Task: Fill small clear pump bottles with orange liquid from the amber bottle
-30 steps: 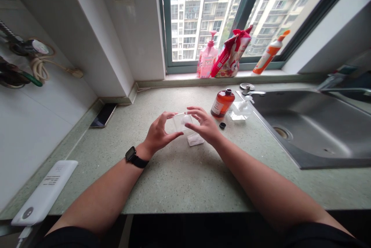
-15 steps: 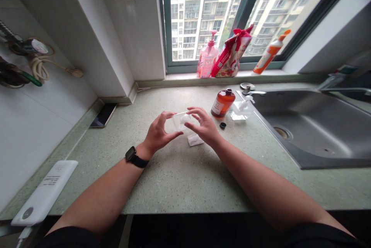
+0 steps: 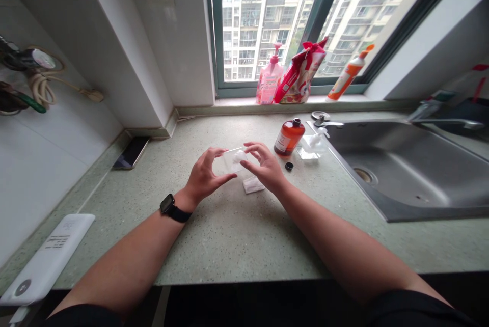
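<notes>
Between my left hand (image 3: pixel 206 176) and my right hand (image 3: pixel 265 166) I hold a small clear plastic box (image 3: pixel 229 160) just above the speckled green countertop (image 3: pixel 229 245). Something white shows inside it, and the fingertips of both hands rest on its sides. Close below my right hand lies a folded white tissue (image 3: pixel 253 185). Beyond that hand stand an amber bottle (image 3: pixel 289 137) with a label and a small black cap (image 3: pixel 289 166) lying on the counter. A black watch (image 3: pixel 170 209) circles my left wrist.
A clear plastic container (image 3: pixel 308 148) sits at the steel sink's (image 3: pixel 397 174) edge, with a faucet (image 3: pixel 324 123) behind. A phone (image 3: pixel 131 153) and white power bank (image 3: pixel 48 258) lie left. A pink pump bottle (image 3: pixel 269 81), red bag (image 3: pixel 300 75) and orange bottle (image 3: pixel 346 78) stand on the windowsill.
My hands keep the same hold on the box, with little visible movement. The whole view has shifted slightly as my head moved.
</notes>
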`<move>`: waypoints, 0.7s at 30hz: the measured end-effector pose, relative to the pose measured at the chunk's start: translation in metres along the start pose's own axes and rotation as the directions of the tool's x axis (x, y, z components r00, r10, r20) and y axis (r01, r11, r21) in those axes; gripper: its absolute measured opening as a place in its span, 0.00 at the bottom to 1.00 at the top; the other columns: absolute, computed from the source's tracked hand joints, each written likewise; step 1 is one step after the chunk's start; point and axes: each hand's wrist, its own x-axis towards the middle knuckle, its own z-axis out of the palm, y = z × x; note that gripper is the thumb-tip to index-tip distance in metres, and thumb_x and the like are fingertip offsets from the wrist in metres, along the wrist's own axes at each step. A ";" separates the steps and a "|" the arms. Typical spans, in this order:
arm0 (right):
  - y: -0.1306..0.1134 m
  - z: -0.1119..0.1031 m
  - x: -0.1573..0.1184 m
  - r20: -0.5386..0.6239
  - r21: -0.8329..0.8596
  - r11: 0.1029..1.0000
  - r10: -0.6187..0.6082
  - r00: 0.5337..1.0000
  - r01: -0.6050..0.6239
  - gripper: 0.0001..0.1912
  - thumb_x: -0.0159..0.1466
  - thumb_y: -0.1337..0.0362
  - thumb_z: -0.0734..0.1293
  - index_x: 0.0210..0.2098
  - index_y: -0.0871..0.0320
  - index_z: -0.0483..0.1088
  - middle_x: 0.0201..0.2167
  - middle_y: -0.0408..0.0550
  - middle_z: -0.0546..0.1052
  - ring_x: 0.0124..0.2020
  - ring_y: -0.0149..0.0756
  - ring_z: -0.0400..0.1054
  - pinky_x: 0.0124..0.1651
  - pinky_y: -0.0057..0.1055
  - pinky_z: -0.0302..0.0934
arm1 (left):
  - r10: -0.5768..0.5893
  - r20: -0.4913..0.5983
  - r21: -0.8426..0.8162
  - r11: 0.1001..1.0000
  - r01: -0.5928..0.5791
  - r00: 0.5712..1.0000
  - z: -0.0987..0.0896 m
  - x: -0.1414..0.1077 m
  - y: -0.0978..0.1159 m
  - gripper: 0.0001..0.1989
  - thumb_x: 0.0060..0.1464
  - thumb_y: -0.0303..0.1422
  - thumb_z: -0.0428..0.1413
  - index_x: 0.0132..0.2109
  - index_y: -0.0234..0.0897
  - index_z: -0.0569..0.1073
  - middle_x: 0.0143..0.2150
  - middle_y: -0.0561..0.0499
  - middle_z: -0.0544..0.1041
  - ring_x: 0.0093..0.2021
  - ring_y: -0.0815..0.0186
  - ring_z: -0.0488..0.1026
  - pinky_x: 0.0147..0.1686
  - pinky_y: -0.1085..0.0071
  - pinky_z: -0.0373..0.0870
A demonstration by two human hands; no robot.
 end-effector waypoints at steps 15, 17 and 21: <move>-0.019 -0.008 0.003 0.032 -0.215 0.961 -0.172 0.985 0.175 0.14 0.68 0.50 0.74 0.49 0.49 0.81 0.45 0.50 0.81 0.49 0.45 0.76 0.57 0.46 0.72 | -0.039 0.050 0.178 0.984 0.030 0.998 -0.003 -0.001 -0.001 0.32 0.59 0.49 0.69 0.64 0.45 0.70 0.57 0.43 0.81 0.57 0.48 0.78 0.61 0.50 0.72; -0.020 -0.013 0.005 0.010 -0.242 0.953 -0.187 0.982 0.184 0.16 0.68 0.50 0.74 0.51 0.50 0.80 0.45 0.50 0.82 0.48 0.45 0.77 0.56 0.46 0.72 | -0.042 0.042 0.200 0.979 0.033 0.998 -0.003 -0.001 -0.003 0.33 0.59 0.47 0.70 0.65 0.45 0.69 0.58 0.43 0.80 0.57 0.48 0.78 0.61 0.50 0.71; -0.022 -0.029 0.009 0.031 -0.387 0.894 -0.233 0.972 0.227 0.17 0.68 0.51 0.73 0.54 0.49 0.78 0.45 0.50 0.83 0.48 0.46 0.77 0.55 0.46 0.72 | -0.040 0.018 0.237 0.971 0.035 0.999 -0.003 -0.001 -0.008 0.35 0.58 0.45 0.71 0.66 0.44 0.68 0.59 0.42 0.80 0.58 0.48 0.77 0.61 0.50 0.69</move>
